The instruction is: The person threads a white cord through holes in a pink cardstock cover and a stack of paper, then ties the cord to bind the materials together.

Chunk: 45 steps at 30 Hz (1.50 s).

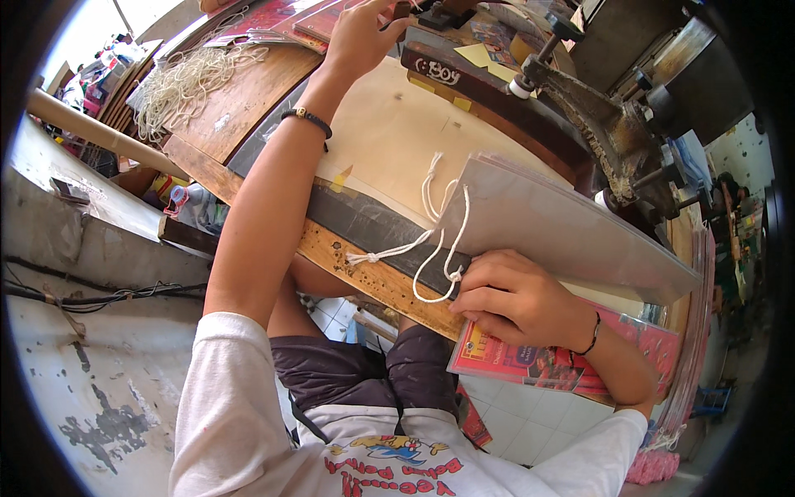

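My left hand [362,37] reaches to the far edge of the work table, beside red printed sheets [310,23]. Its thumb points right, near a small dark brown piece [402,10]; the upper edge cuts off most of the fingers. My right hand [517,298] is closed, fingers curled at the near left corner of a stack of grey-backed sheets [546,219]. White cord loops [443,240] hang from the stack's left end, knotted near my fingers. Red printed sheets [538,352] lie under my right wrist. Beneath the stack is a pale cream board [389,124].
A heavy metal clamp frame [613,141] with bolts stands at the right over a dark bar [489,99]. A heap of white cord [186,91] lies far left on a wooden board [240,108]. A cardboard tube [99,132] and a plastic bottle [195,205] are at the left.
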Available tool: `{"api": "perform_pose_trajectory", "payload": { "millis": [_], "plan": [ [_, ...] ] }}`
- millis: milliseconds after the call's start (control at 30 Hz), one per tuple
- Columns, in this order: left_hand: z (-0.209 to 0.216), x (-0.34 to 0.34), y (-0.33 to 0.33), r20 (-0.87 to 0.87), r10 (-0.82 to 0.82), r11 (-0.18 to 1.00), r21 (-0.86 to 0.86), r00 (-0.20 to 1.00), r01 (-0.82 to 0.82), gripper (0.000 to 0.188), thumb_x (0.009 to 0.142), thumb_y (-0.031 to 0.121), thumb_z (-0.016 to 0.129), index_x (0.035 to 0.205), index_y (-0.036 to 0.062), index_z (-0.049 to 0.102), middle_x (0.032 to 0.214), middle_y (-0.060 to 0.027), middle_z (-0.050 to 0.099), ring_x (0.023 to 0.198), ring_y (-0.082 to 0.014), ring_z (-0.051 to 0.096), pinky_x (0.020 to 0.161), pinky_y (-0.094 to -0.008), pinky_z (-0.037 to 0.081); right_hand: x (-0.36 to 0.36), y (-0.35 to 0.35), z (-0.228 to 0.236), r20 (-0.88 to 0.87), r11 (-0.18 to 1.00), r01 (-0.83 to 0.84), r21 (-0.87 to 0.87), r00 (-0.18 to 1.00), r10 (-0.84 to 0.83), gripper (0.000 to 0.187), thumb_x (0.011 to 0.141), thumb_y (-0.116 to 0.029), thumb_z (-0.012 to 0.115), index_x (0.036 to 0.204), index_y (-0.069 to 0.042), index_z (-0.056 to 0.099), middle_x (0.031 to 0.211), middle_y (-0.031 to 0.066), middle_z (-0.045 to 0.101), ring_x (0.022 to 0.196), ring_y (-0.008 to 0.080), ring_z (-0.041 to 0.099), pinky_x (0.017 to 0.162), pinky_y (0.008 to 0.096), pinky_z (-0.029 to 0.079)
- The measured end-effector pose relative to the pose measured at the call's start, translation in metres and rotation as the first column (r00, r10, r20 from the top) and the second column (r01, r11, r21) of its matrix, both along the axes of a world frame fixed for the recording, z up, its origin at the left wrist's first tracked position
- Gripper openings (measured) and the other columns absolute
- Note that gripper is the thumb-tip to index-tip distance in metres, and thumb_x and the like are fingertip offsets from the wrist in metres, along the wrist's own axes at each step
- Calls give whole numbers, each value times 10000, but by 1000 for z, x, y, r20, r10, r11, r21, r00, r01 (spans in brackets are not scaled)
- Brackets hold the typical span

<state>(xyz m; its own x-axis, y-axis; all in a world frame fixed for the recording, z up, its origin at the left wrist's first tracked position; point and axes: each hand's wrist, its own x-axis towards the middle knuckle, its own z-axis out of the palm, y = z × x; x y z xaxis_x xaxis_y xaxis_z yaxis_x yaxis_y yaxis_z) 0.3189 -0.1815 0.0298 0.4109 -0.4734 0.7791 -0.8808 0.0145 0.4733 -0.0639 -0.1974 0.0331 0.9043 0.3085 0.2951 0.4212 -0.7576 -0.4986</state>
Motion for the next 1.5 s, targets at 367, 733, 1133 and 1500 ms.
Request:
{"api": "perform_pose_trajectory", "payload": {
  "millis": [367,733,1133,1500],
  "plan": [
    [-14,14,-6,29,-68,998,22,997,67,447,851,197,766,1286,157,673,1067,-141,748,946,-322,724,846,-420,562,3,4,4,-42,1000,17,-23,999,-18,211,806,-60,774,1007,-75,714,993,78,625,961,294,626,877,417,510],
    [-13,1,-3,58,0,998,64,998,-4,406,906,199,735,1307,232,673,1062,-122,738,1013,-350,693,918,-460,531,1,8,7,-78,996,64,-68,995,-69,246,770,-11,769,1000,-89,729,975,70,647,965,300,636,899,418,514],
    [-14,2,-3,18,14,997,79,1000,-15,430,910,244,740,1332,230,656,1053,-123,730,1013,-356,683,920,-468,523,-1,8,7,-76,994,73,-80,994,-80,227,792,-18,746,1004,-95,722,988,68,656,981,305,640,919,434,515],
    [-13,7,-3,64,40,998,35,997,-42,429,917,249,736,1334,194,649,1121,-147,744,1029,-354,702,903,-456,541,-1,7,7,-69,996,64,-67,995,-69,239,785,-20,764,1006,-100,722,998,68,653,993,302,640,921,428,519]
  ]
}}
